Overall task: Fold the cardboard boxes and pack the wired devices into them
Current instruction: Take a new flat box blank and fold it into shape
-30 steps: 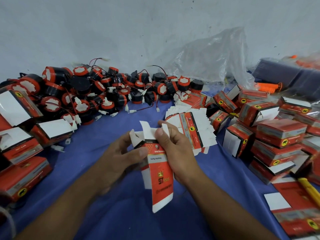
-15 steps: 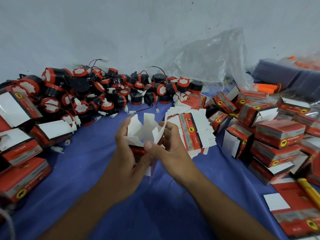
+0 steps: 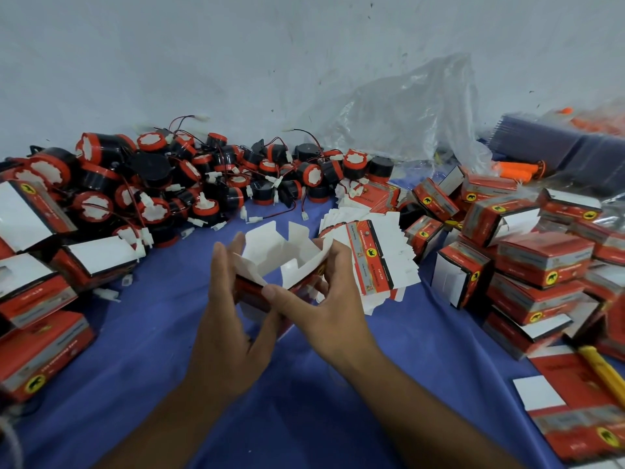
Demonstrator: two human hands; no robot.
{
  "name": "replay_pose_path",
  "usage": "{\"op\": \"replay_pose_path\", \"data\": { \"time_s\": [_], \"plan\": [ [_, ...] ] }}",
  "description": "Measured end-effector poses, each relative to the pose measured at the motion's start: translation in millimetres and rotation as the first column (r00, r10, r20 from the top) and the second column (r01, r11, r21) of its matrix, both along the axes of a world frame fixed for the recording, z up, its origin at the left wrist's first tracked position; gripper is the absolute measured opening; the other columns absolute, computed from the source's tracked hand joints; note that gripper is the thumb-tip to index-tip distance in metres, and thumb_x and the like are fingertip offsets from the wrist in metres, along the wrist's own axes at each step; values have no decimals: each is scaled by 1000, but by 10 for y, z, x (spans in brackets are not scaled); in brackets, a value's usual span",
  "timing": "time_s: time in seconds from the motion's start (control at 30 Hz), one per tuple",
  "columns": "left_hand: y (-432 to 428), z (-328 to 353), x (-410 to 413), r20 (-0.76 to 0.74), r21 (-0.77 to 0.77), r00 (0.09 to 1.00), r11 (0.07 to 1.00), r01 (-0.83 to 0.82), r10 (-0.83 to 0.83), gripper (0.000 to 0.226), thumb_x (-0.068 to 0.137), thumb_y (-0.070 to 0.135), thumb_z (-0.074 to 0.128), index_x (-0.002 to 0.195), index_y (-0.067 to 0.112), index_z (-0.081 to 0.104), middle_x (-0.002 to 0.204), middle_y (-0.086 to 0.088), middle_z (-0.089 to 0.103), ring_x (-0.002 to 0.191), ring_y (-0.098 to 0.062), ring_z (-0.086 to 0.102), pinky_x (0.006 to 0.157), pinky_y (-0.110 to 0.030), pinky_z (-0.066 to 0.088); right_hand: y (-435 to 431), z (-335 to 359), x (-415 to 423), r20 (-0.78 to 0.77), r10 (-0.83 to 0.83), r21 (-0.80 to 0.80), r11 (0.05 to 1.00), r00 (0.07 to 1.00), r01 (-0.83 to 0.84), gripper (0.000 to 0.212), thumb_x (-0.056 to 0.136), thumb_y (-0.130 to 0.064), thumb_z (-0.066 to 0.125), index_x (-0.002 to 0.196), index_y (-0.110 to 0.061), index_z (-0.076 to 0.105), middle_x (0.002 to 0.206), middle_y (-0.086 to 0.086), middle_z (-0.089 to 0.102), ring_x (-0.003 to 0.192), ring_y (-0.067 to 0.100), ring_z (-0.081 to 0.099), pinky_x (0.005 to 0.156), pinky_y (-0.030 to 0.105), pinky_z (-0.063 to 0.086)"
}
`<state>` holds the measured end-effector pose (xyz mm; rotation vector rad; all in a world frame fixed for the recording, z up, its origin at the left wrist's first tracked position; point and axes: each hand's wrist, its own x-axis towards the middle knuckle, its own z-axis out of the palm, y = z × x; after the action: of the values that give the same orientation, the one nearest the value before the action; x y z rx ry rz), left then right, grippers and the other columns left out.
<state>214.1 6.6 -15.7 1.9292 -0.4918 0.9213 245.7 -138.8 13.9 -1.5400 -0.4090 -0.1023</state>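
- The cardboard box [image 3: 280, 262] between the left hand [image 3: 230, 333] and the right hand [image 3: 324, 309] is showing matt white paperboard inside and red print with a slight sheen outside.
- The cloth [image 3: 304, 394] covering the surface under the hands is looking blue, soft and matt.
- The wired devices [image 3: 203, 184] heaped beyond the left hand are gleaming as glossy black and red plastic.
- The bag [image 3: 406, 123] beyond the right hand is glinting as thin, clear, crinkled plastic film.
- The wall [image 3: 236, 62] behind is looking matt and speckled.
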Motion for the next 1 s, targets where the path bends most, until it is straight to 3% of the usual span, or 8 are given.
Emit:
{"op": "replay_pose_path", "data": {
  "time_s": [0.13, 0.3, 0.4, 0.5, 0.6, 0.73, 0.87, 1.0],
  "plan": [
    [8, 32, -27, 24, 44, 998, 997, -62, 61, 67, 96, 51, 53, 145, 11, 29, 156, -8, 30, 141, -18, 41, 105, -20, 43, -8, 4, -18, 8, 4, -2, 1000, 1000, -4, 75, 66, -51, 90, 125, -33, 47, 116, -13, 63, 113, 14, 63, 89, 41, 60],
    [28, 54, -21, 9, 219, 999, 975, -41, 40, 39, 91, 29, 53, 130, 27, 48, 135, -7, 45, 121, -1, 46, 92, -23, 47, -57, -2, -23, 46, 116, -115, 987, 992, -110, 75, 72, -38, 85, 133, -31, 42, 123, -9, 57, 118, 13, 59, 96, 35, 55],
    [0, 18, -80, -127, 157, 988, 982, 108, -89, 51, 97, 30, 45, 140, 55, 31, 145, 15, 42, 123, 4, 48, 95, -23, 45, -51, -30, -41, 11, 179, -228, 958, 984, -172, 77, 73, -44, 77, 137, -31, 36, 128, -3, 51, 119, 16, 55, 96, 41, 55],
    [-16, -65, -90, -101, 161, 984, 973, 165, -150, 56, 105, 30, 35, 155, 41, 13, 160, 21, 19, 147, -2, 22, 115, -18, 23, -79, -3, -15, -13, 194, -196, 961, 981, -193, 65, 76, -35, 73, 131, -25, 39, 121, 0, 55, 110, 12, 59, 91, 40, 57],
    [-39, -18, -74, -154, -3, 974, 986, 167, -165, 54, 105, 41, 35, 155, 39, 14, 162, 16, 20, 147, -7, 24, 113, -14, 25, -157, 23, 61, -59, 173, -54, 983, 983, -176, 55, 74, -33, 69, 122, -20, 45, 109, -6, 59, 99, 7, 61, 85, 34, 57],
    [-73, 30, -106, -216, -197, 939, 954, 226, -267, 73, 97, 54, 48, 153, 49, 1, 152, 22, 38, 131, -4, 49, 97, -12, 43, -151, -13, 62, -85, 238, 19, 971, 968, -237, 58, 70, -38, 67, 121, -19, 48, 109, -10, 61, 105, 11, 62, 86, 33, 56],
    [-21, 17, -81, -290, -310, 890, 915, 260, -351, 74, 84, 52, 68, 147, 49, 29, 136, 12, 59, 119, -13, 61, 89, -23, 53, -116, -51, 37, -102, 301, 17, 954, 948, -301, 44, 71, -35, 69, 112, -32, 52, 115, -5, 63, 105, 14, 62, 85, 36, 56],
    [-29, 18, -76, -294, -355, 893, 906, 230, -342, 55, 72, 42, 78, 121, 47, 53, 115, 1, 67, 100, -21, 68, 75, -34, 59, -150, -37, 65, -146, 349, 5, 936, 926, -352, 52, 76, -37, 69, 125, -32, 52, 124, -1, 62, 117, 25, 61, 96, 46, 56]
  ]
}}
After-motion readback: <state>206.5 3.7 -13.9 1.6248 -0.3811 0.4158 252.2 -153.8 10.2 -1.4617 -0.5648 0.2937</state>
